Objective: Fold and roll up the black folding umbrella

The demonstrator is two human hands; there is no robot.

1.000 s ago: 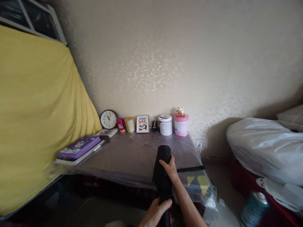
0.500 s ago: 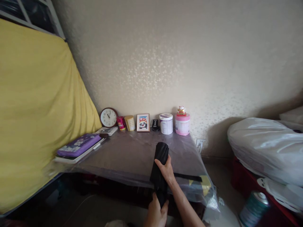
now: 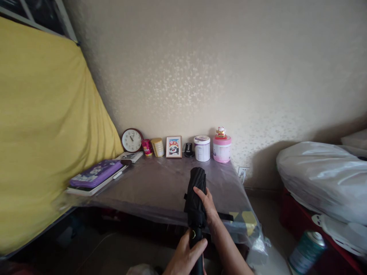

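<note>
Black umbrella (image 3: 194,202), folded, points away from you near the tabletop (image 3: 155,183). Your left hand (image 3: 185,254) wraps its fingers round the handle (image 3: 197,231), probably for support; your right hand (image 3: 208,206) has its fingers clasping the canopy (image 3: 196,179), apparently so the folds lie together.

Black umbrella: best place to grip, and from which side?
Probably the handle, wrapped from the near side: it's narrow, straight and points toward the person; the left hand grips there. The folded canopy is wider and pleated, likely less firm.
</note>
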